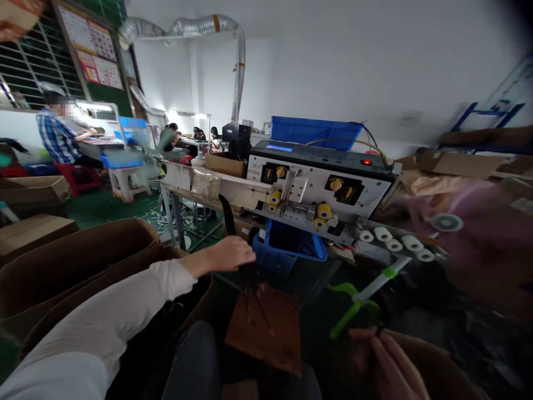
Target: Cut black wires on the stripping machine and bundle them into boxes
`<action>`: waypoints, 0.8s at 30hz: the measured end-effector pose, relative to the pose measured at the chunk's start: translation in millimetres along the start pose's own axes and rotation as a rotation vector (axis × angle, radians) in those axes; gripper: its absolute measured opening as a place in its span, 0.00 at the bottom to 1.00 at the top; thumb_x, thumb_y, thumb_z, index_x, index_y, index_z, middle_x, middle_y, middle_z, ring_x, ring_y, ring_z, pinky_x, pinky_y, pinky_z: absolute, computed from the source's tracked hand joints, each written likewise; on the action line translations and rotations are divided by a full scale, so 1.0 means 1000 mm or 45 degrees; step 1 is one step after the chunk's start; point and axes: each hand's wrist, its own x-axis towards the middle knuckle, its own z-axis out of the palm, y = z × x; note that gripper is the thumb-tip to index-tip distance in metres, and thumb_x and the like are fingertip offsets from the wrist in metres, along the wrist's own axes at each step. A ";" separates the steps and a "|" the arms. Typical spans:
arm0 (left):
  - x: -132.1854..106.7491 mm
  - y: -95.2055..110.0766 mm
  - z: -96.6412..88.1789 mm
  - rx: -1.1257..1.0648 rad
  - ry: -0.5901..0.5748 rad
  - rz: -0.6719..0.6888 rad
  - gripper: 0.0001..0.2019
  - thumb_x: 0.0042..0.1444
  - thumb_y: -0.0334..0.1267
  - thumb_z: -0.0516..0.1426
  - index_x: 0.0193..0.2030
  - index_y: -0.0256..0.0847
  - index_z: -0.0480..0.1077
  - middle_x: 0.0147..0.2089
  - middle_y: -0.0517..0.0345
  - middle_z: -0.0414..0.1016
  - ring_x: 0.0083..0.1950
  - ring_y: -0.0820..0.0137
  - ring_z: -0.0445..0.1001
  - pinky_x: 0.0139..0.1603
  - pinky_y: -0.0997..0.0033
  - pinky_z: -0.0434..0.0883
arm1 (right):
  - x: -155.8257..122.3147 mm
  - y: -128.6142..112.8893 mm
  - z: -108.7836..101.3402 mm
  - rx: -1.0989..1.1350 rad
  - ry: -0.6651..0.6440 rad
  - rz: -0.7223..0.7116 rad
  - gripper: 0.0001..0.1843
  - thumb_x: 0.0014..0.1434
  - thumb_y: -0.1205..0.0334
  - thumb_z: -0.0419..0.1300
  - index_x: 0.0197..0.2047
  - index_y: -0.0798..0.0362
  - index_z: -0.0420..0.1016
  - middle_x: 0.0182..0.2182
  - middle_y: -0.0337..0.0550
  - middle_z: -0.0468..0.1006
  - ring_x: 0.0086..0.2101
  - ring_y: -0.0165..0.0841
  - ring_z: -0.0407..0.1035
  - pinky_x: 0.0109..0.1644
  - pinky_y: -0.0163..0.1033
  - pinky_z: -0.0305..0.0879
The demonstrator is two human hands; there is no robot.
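Note:
My left hand [234, 253] is closed in a fist around a bundle of black wires [228, 218]. Part of the bundle stands up above the fist. Its thin loose ends hang below, over a reddish-brown square board [275, 333] above my lap. Low on the right, my right hand [387, 361] is dim and blurred. Its fingers are pinched together near a small dark bit that I cannot make out. Ahead stands a wire-processing machine [312, 183] with yellow rollers, a black top and a glowing red switch.
A blue bin [287, 244] sits under the machine. White rollers [393, 243] line its right end, near a green-and-clear stand [358, 305]. Large cardboard boxes [83, 250] flank my left arm. A blurred pink fan [447, 222] is at right. A person [62, 133] sits far left.

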 end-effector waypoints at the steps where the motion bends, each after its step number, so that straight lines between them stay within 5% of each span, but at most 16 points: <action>1: -0.004 0.028 -0.006 -0.041 -0.019 0.057 0.03 0.54 0.32 0.54 0.36 0.40 0.66 0.31 0.54 0.72 0.34 0.66 0.71 0.35 0.67 0.64 | -0.002 0.003 0.008 0.001 -0.055 0.060 0.22 0.45 0.45 0.66 0.38 0.52 0.76 0.28 0.43 0.76 0.26 0.33 0.69 0.28 0.35 0.68; 5: -0.016 0.124 -0.035 -0.462 -0.124 -0.002 0.05 0.51 0.33 0.56 0.36 0.41 0.66 0.29 0.57 0.73 0.30 0.68 0.71 0.29 0.70 0.61 | -0.008 0.016 0.037 -0.001 -0.328 0.181 0.21 0.46 0.46 0.66 0.37 0.53 0.77 0.38 0.46 0.75 0.34 0.36 0.71 0.33 0.36 0.71; 8: -0.022 0.159 -0.042 -1.160 -0.069 -0.337 0.04 0.53 0.37 0.55 0.34 0.41 0.66 0.28 0.60 0.72 0.29 0.71 0.70 0.29 0.74 0.61 | -0.017 0.011 0.054 -0.069 -0.580 0.081 0.15 0.51 0.50 0.63 0.34 0.53 0.78 0.36 0.44 0.73 0.36 0.34 0.69 0.36 0.34 0.69; 12: -0.026 0.168 -0.012 -2.134 0.125 -0.934 0.17 0.57 0.51 0.51 0.29 0.38 0.62 0.17 0.67 0.55 0.18 0.78 0.55 0.22 0.76 0.57 | -0.030 -0.014 0.081 -0.118 -0.799 -0.140 0.10 0.54 0.55 0.62 0.33 0.52 0.79 0.34 0.43 0.73 0.37 0.33 0.68 0.40 0.34 0.65; 15: -0.024 0.174 0.017 -2.615 0.269 -1.176 0.21 0.51 0.57 0.55 0.29 0.38 0.61 0.17 0.70 0.53 0.15 0.82 0.48 0.17 0.78 0.54 | -0.032 -0.029 0.106 -0.081 -0.880 -0.134 0.11 0.53 0.54 0.63 0.36 0.52 0.78 0.32 0.43 0.75 0.32 0.31 0.68 0.36 0.34 0.65; 19: -0.022 0.184 0.031 -2.794 0.400 -1.204 0.21 0.48 0.56 0.59 0.31 0.36 0.63 0.17 0.69 0.56 0.14 0.82 0.49 0.16 0.79 0.53 | -0.029 -0.037 0.140 0.020 -0.878 0.021 0.12 0.53 0.53 0.62 0.37 0.52 0.73 0.20 0.34 0.70 0.19 0.25 0.61 0.23 0.31 0.59; 24: -0.027 0.188 0.029 -2.825 0.466 -1.147 0.20 0.52 0.54 0.57 0.33 0.34 0.65 0.21 0.62 0.66 0.14 0.84 0.51 0.16 0.79 0.55 | -0.021 -0.035 0.163 0.169 -0.764 -0.003 0.10 0.54 0.54 0.61 0.32 0.51 0.67 0.17 0.30 0.66 0.18 0.24 0.61 0.22 0.29 0.58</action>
